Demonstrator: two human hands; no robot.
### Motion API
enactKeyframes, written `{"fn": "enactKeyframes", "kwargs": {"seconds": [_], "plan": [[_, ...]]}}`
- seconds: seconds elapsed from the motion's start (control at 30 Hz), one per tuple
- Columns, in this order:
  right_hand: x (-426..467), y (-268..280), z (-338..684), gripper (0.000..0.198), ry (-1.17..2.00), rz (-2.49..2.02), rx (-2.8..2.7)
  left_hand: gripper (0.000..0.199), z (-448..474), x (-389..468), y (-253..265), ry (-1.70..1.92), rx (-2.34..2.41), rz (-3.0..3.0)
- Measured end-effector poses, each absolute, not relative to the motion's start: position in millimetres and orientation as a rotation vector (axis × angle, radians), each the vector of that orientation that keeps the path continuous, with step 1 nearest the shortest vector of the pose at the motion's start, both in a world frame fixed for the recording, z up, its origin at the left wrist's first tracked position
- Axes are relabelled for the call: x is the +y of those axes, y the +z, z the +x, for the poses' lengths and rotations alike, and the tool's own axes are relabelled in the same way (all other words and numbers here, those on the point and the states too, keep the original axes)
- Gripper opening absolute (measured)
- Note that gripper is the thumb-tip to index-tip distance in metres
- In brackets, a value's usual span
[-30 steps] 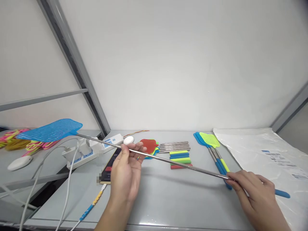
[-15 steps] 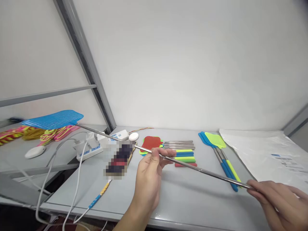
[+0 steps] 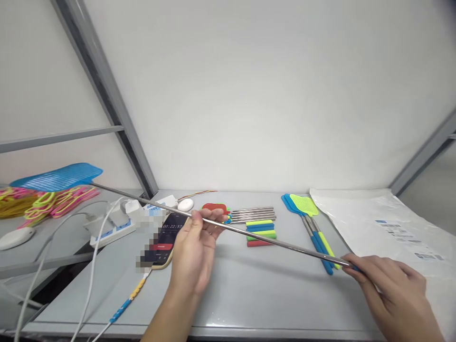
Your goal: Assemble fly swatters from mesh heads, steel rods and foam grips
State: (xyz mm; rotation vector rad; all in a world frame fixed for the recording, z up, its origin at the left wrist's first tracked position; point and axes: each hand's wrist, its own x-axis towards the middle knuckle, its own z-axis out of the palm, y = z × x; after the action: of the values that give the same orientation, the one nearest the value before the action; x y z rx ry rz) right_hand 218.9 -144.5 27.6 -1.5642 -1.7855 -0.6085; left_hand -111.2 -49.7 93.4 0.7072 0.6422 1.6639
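Observation:
A blue fly swatter (image 3: 59,176) with its steel rod (image 3: 285,244) drawn out long slants across the view, its head at the far left. My left hand (image 3: 194,256) pinches the rod near its middle, thumb on top and fingers partly extended beneath. At the right end, my right hand (image 3: 395,289) is closed around the rod's lower end, where a bit of blue shows under the fingers; the rest is hidden by the hand. Behind the left hand lie a red swatter head (image 3: 214,207), several steel rods (image 3: 252,214) and coloured handle grips (image 3: 261,233).
Assembled blue and yellow-green swatters (image 3: 304,205) lie right of centre, beside a white plastic bag (image 3: 359,223). A phone (image 3: 173,237) with a cable, power strips (image 3: 116,232) and bundled cords (image 3: 59,202) occupy the left. A metal post (image 3: 124,121) rises behind.
The scene has shifted left in view. Both hands keep hold of the fly swatter, and a bit of blue now shows at my right fingers. More of the phone screen is visible.

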Motion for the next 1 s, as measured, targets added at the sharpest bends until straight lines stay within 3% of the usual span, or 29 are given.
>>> {"fn": "enactKeyframes", "kwargs": {"seconds": [0.33,0.67,1.0], "plan": [[-135.4,15.9,218.9,0.024,-0.531,-1.614,-1.673,0.025,-133.8,-42.0,106.4,1.702,0.664,0.731],[-125.0,-3.9,232.2,0.029,-0.737,-1.801,-1.139,0.032,-144.3,-13.2,94.2,1.641,0.709,0.533],[-125.9,-6.0,223.5,0.032,-0.37,-1.84,-0.988,0.025,-143.0,-4.9,73.7,1.642,0.686,0.73]]}}
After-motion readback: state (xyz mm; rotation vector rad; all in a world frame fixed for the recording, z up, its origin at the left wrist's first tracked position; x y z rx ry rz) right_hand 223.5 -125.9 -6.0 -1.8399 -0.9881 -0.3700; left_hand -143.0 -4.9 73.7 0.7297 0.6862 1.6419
